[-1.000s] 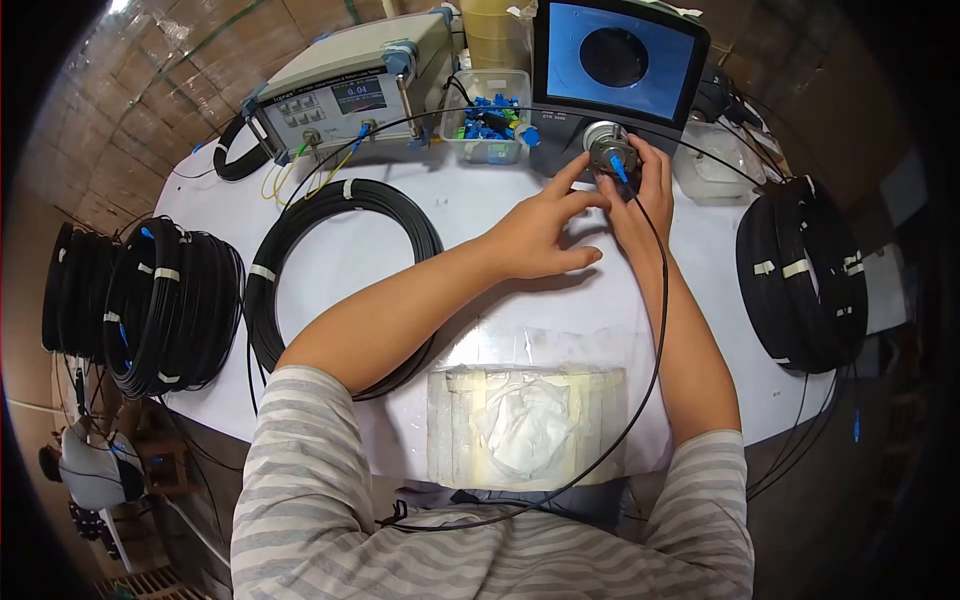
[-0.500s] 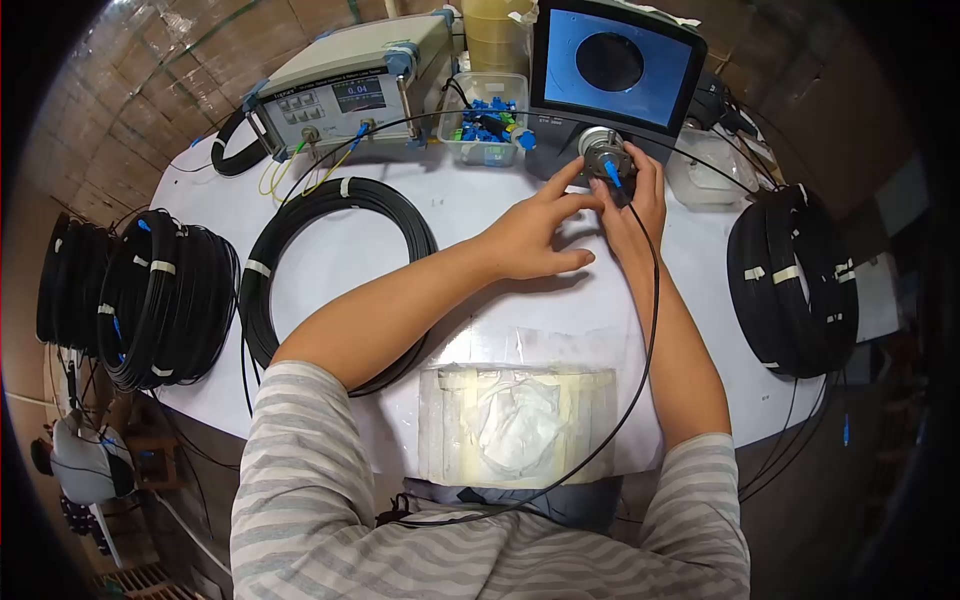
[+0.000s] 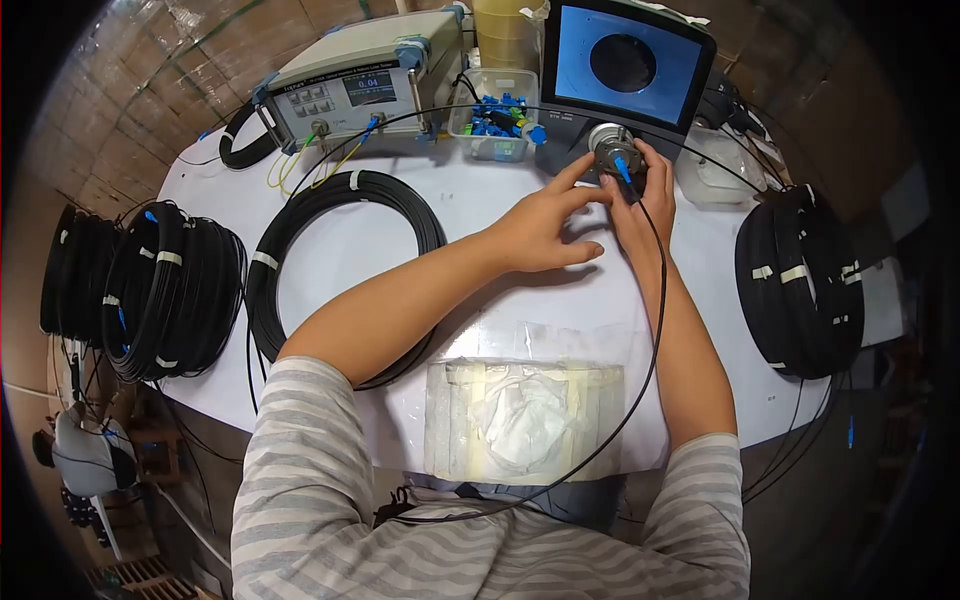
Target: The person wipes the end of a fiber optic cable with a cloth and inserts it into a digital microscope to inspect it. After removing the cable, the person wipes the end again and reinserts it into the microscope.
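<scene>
A blue fiber optic connector [image 3: 622, 168] sits in the round metal port [image 3: 612, 145] of a fiber inspection microscope. Its screen [image 3: 622, 62] shows a dark disc on blue. My right hand [image 3: 645, 205] curls around the right and lower side of the port, close under the connector. With thumb and fingers spread, my left hand [image 3: 550, 228] reaches in from the left, its fingertips at the port's left edge. From the connector a black cable [image 3: 661, 290] drops past my right forearm towards my lap.
A cable coil [image 3: 262, 290] lies left, and more coils stand at the left [image 3: 170, 290] and right [image 3: 800, 285] edges. Behind are an optical tester [image 3: 355, 90] reading 0.04 and a clear bin [image 3: 497, 150] of blue connectors. A taped pad with white cloth [image 3: 525, 420] lies in front.
The whole view has shifted slightly, with things appearing a little further right. Both hands stay at the port, and the connector remains in it.
</scene>
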`<state>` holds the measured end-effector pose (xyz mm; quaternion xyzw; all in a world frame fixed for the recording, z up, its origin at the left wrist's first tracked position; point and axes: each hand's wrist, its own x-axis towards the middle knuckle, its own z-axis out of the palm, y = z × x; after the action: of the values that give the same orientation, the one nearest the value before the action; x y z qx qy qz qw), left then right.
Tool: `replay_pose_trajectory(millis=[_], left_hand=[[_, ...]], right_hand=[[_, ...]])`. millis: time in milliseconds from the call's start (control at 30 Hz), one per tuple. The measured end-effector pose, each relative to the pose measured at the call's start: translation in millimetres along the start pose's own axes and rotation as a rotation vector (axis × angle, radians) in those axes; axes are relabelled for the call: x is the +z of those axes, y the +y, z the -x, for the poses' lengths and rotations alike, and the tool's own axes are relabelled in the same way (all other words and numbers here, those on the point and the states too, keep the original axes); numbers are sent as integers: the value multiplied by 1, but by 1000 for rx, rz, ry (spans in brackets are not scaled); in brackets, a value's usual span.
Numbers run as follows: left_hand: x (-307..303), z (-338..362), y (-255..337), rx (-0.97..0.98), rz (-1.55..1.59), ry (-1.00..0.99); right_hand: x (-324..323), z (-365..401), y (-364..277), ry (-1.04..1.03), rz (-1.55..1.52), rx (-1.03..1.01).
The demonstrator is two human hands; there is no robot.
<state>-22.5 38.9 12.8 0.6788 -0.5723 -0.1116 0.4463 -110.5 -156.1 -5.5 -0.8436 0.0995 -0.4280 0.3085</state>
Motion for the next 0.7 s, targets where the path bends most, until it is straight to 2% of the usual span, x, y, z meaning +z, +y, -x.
replay_pose_trajectory(millis=[367,500,600,700], left_hand=[[-2,-1,2,-29,4,-7],[-4,0,6,-50,13,-11],[-4,0,6,-47,27,-8],[-4,-1,6,-39,27,0]], right_hand=[[-1,2,8,34,-50,-18],[6,0,26,80,-225,72],[6,0,33,132,-336,54],[4,2,30,137,-331,104]])
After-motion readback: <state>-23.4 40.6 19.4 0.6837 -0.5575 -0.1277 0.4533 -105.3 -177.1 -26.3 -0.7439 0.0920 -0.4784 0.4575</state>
